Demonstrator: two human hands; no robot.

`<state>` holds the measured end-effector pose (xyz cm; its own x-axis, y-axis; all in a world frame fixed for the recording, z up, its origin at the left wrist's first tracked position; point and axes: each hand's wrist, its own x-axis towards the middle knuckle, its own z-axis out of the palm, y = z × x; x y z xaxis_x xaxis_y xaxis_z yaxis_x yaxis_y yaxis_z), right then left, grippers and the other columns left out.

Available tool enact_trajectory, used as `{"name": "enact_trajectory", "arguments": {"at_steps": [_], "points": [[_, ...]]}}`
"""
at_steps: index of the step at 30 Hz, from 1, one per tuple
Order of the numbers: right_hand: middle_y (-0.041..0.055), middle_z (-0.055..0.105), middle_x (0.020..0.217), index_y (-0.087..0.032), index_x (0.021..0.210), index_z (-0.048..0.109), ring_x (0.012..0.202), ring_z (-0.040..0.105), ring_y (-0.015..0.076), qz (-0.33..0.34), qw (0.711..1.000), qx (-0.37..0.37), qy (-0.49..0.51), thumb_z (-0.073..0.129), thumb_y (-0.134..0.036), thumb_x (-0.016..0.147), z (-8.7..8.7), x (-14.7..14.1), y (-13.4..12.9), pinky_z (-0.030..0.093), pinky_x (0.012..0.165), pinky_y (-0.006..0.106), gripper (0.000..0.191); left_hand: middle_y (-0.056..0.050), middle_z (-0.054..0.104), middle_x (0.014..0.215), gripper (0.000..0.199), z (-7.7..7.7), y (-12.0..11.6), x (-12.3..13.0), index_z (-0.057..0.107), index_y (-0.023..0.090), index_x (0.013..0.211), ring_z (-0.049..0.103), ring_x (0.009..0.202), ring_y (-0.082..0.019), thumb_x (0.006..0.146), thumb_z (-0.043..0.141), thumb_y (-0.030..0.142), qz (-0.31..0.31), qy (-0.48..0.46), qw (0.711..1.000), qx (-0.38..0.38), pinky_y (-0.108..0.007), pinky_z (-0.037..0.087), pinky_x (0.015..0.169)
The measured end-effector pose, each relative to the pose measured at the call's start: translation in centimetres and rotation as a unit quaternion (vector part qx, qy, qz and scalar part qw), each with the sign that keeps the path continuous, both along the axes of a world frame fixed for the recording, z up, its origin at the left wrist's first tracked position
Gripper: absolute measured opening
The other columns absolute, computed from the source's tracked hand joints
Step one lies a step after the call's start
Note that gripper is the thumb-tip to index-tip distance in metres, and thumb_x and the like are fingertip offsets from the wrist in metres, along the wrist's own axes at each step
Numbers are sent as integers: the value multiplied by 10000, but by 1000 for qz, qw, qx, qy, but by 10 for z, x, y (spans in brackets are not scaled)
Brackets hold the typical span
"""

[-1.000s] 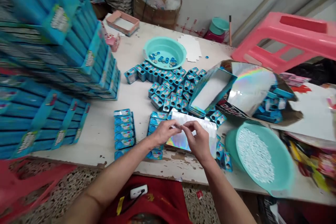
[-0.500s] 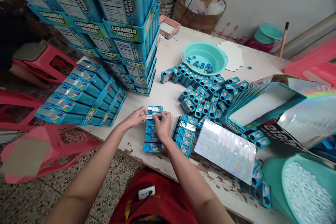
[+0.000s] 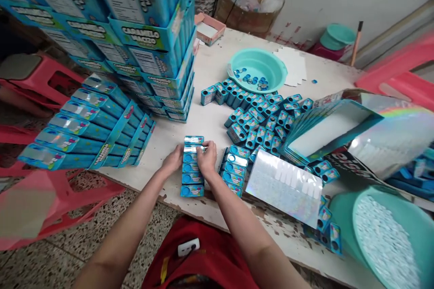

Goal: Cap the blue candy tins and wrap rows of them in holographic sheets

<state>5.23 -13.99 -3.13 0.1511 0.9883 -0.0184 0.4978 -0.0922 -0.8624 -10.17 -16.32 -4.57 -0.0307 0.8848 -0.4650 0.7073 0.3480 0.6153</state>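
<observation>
The row of blue boxes [image 3: 192, 191] on the counter [image 3: 210, 125] is best steadied from its left by the left hand [image 3: 172, 160] and pressed evenly by the right hand [image 3: 208, 160]; whether either's fingers grip cannot be told.

The place looks like a small packing workshop. A worn white table with chipped paint [image 3: 217, 61] carries, at ten o'clock, tall stacks of printed blue cardboard display boxes [image 3: 142, 36], and at its centre a crowd of small blue cartons with round holes [image 3: 267, 133]. A deep turquoise plastic tub of small white pieces [image 3: 342, 216] sits at four o'clock. Pink plastic stools [image 3: 44, 76] stand at nine o'clock on a speckled stone-chip floor [image 3: 135, 230]; a brown cardboard carton of plastic bags [image 3: 237, 16] is at twelve.
</observation>
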Motion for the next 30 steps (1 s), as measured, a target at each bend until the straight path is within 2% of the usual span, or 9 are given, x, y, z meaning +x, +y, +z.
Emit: {"name": "enact_trajectory", "arguments": {"at_steps": [2,4,6,8,12,15,19,27,30], "points": [[64,533,917,-194,915,495,825,526,181,11,999,32,18,452,-155,789,18,16,-4,446,720,310,138,-83,638,958,257,20,4,-2,466,204,1069,600,827,-232,825,436,277,-24,138,990,-24,-289,398,637],[66,526,981,-196,994,492,849,531,164,17,997,75,29,435,-157,823,38,48,-9,460,709,294,184,-85,633,983,253,46,15,5,496,212,1071,597,844,-240,849,391,271,-3,226,974,23,-296,399,640],[65,526,1021,-204,1033,492,888,529,163,-2,993,122,11,453,-188,849,54,95,-13,464,731,300,189,-71,619,1006,263,71,31,34,515,213,1075,581,882,-230,870,379,306,7,228,965,131,-299,414,679],[68,536,1007,-205,1017,512,917,520,177,-54,985,160,-46,442,-208,871,62,151,-15,458,767,331,162,-53,607,995,248,88,46,87,548,208,1041,553,929,-208,881,398,323,-48,155,961,226,-295,422,759],[96,540,1012,-190,1038,557,985,489,218,-89,957,163,-222,416,-235,891,46,250,-11,426,849,404,210,-51,553,1041,251,88,67,216,581,230,1079,479,1009,-200,877,471,330,-269,42,911,309,-308,397,875],[119,538,1062,-187,1131,561,1010,469,245,-35,936,118,-329,466,-284,880,24,283,-7,402,877,432,285,-63,522,1042,264,68,75,275,596,237,1048,453,998,-231,800,604,328,-341,85,891,287,-340,404,826],[131,536,1127,-202,1214,533,1029,450,265,2,918,90,-387,494,-314,879,8,288,-10,387,871,431,355,-63,502,1035,303,49,78,289,585,239,1037,436,991,-240,755,661,320,-352,128,888,265,-345,396,793],[97,563,1119,-198,1018,596,1016,468,227,11,934,122,-336,500,-278,884,6,293,-16,376,872,384,183,-57,490,1038,338,52,79,289,566,249,1050,427,1005,-236,743,674,342,-345,135,892,258,-337,384,799],[104,564,1097,-190,1049,580,994,473,228,7,937,122,-327,520,-288,871,8,292,-15,382,853,380,212,-53,493,1031,356,48,77,289,561,257,1061,427,997,-235,739,678,353,-342,143,890,266,-331,386,782]]}}
